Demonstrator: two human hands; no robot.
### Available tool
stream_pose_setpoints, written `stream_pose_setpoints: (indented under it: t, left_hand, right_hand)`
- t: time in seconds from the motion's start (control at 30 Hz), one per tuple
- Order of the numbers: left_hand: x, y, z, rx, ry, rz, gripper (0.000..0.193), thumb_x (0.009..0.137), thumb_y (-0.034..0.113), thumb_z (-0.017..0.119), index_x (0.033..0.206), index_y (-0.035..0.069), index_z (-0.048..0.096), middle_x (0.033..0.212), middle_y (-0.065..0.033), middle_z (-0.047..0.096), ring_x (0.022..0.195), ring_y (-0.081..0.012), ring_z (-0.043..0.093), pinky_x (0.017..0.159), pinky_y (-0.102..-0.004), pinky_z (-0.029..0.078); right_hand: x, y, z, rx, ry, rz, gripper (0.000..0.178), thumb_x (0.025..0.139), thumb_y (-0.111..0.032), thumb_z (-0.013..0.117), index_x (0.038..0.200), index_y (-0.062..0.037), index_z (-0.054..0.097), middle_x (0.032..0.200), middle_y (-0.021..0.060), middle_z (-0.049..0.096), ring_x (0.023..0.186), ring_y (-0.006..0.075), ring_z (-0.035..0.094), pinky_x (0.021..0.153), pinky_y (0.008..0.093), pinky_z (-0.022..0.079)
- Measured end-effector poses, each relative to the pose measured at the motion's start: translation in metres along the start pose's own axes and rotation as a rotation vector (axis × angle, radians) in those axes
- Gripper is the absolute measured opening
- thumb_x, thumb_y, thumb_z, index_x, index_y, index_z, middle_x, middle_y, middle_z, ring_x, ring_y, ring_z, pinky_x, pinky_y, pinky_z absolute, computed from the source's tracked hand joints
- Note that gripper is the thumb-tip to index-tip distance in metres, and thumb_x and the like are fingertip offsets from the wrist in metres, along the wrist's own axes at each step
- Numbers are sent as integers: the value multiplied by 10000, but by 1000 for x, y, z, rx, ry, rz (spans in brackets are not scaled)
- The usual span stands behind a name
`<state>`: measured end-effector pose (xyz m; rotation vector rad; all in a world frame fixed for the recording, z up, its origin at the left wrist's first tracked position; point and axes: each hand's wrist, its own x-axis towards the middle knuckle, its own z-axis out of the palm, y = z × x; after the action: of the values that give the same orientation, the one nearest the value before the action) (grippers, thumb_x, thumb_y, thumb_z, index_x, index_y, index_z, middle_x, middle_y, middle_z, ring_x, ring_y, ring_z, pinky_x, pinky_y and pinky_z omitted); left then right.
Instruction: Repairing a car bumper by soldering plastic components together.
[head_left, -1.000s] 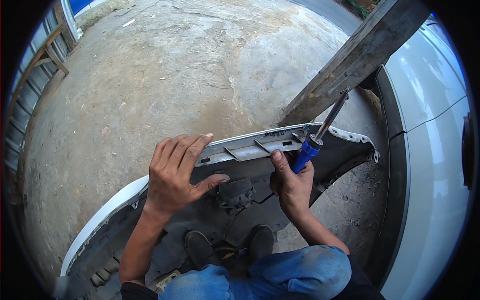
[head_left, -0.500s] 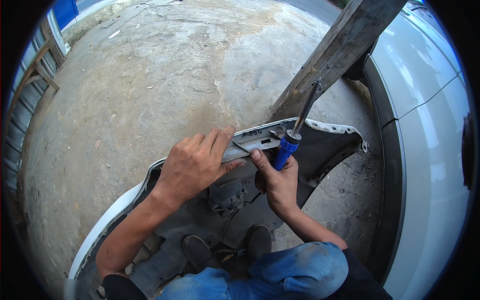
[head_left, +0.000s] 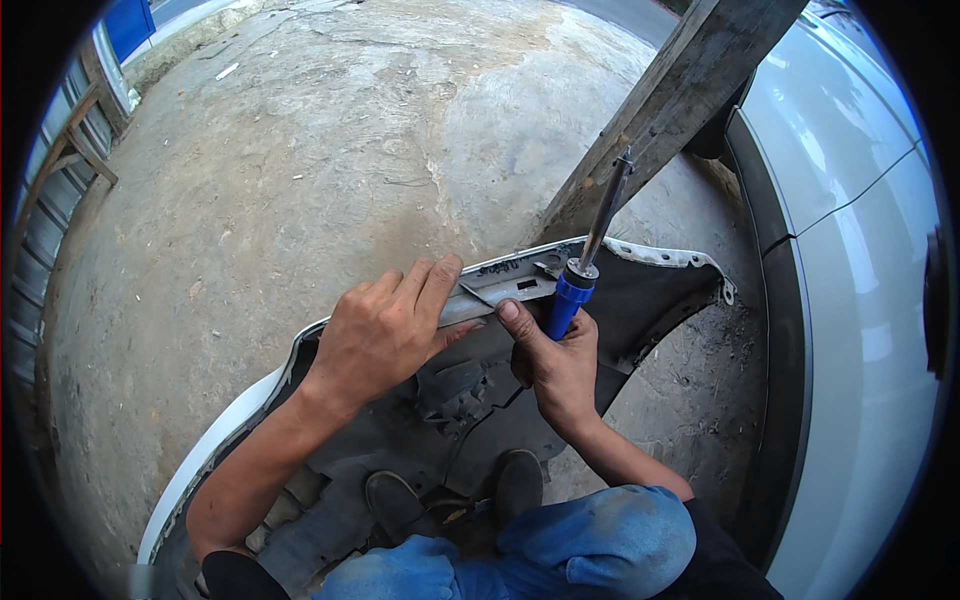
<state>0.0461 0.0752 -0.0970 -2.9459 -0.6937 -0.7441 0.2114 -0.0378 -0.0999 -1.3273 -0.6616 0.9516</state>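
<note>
Left hand: arm reaches forward from the near left, back of the hand upward, fingers side by side across the far rim of the bumper, thumb on its inner face; hand clamped on that edge. Right hand: forearm angled in from the near right, fingers curled and clamped on the soldering iron, thumb extended leftward at the inner flange; thumb contact cannot be told.

Soldering iron: smooth blue cylindrical handle, slender metal shaft discoloured along its length, tilted up and away to the far right. Its tip is past the rim in this view, seen against the wooden post.

Bumper: curved shell in front of the person, glossy white outer edge, matt dark inside, greyish flange with thin ribs and a rectangular slot; small holes along the right end. Floor: rough, stained concrete. Right side: white vehicle, smooth panels, dark lower trim.
</note>
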Motion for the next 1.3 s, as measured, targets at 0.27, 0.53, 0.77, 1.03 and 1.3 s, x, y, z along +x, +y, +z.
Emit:
stream_pose_setpoints:
  t: [0.27, 0.53, 0.77, 1.03, 1.3]
  left_hand:
    - [1, 5, -4, 2, 33, -34, 656, 854, 466, 699, 1261, -30, 559, 982, -144, 651, 823, -262, 679, 678, -361, 553]
    - [-46, 66, -2, -1319, 286, -685, 593, 987, 582, 509, 776, 36, 606, 664, -30, 532, 522, -116, 490, 494, -232, 388]
    - [-25, 43, -1, -2143, -58, -1175, 709, 913, 803, 369, 634, 156, 288, 576, 71, 249, 414, -33, 253, 384, -215, 194]
    - [-16, 55, 17, -1901, 205, -1264, 675, 931, 743, 439, 615, 165, 290, 564, 48, 249, 410, -61, 263, 397, -253, 178]
    - [-10, 62, 15, -1874, 308, -1277, 665, 954, 714, 429, 613, 160, 289, 550, 48, 258, 401, -71, 282, 393, -269, 176]
  right_hand:
    - [0, -1, 0, -30, 8, 1, 247, 881, -246, 796, 856, -19, 701, 556, -64, 519, 429, 25, 412, 399, 230, 268]
    - [2, -1, 2, -65, 70, -64, 330, 905, -246, 770, 705, -98, 554, 489, -42, 454, 366, 62, 381, 366, 253, 266]
    - [3, 10, 6, -103, 48, -81, 351, 960, -288, 695, 719, -144, 485, 497, -71, 388, 359, 47, 321, 347, 247, 223]
    - [2, 5, 7, -51, 67, -78, 357, 923, -260, 747, 706, -119, 501, 491, -68, 391, 370, 46, 327, 366, 248, 226]
    - [4, 10, 3, -94, 48, -104, 340, 962, -299, 693, 732, -132, 506, 499, -79, 378, 365, 39, 303, 355, 246, 203]
